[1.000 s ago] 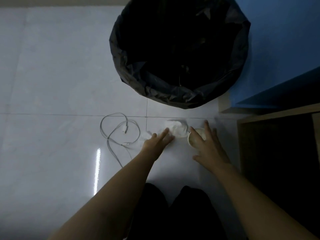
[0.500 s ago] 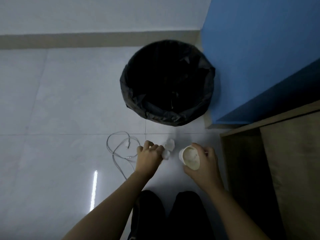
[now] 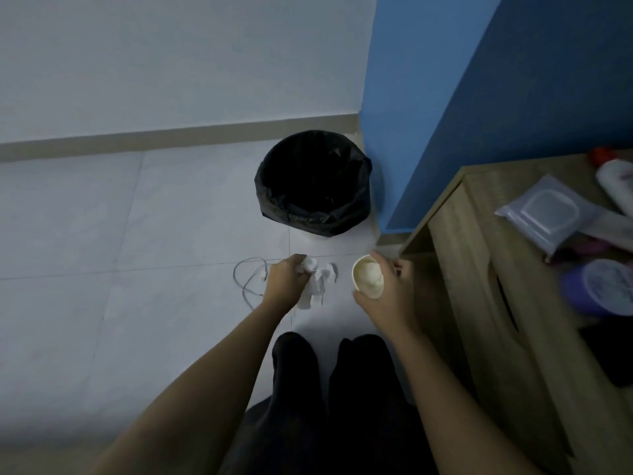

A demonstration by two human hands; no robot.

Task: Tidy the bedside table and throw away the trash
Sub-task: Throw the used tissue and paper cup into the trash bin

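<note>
Floor (image 3: 137, 234), left portion: one white cable (image 3: 248, 279) lay in loose loops, untouched, just beside the left hand (image 3: 286, 281). It was judged a keepsake, not trash, which would explain why it was left lying.

The left hand was clenched round white crumpled tissue (image 3: 317, 282), with loose ends hanging below the fist. Whether this was one wad or several could not be told. The grip suited gathering soft paper in a single take.

Beyond the hands, against the skirting and the blue wall, stood one bin (image 3: 308, 224) with a black liner, mouth open and near enough for a short toss. Its contents could not be made out.

The right hand (image 3: 387, 289) was wrapped round one paper cup (image 3: 368, 277), tilted with its mouth toward the camera and something pale inside. Both hands were apart, each occupied; neither load had yet reached the bin.

The bedside table (image 3: 472, 255) stood at the right. Along the tabletop's far edge: one wipes pack (image 3: 544, 214) and one white bottle (image 3: 616, 183) with a red cap. Nearer the front edge: one purple tub (image 3: 603, 286). Other items there were too blurred to count, so tidying was judged unfinished
</note>
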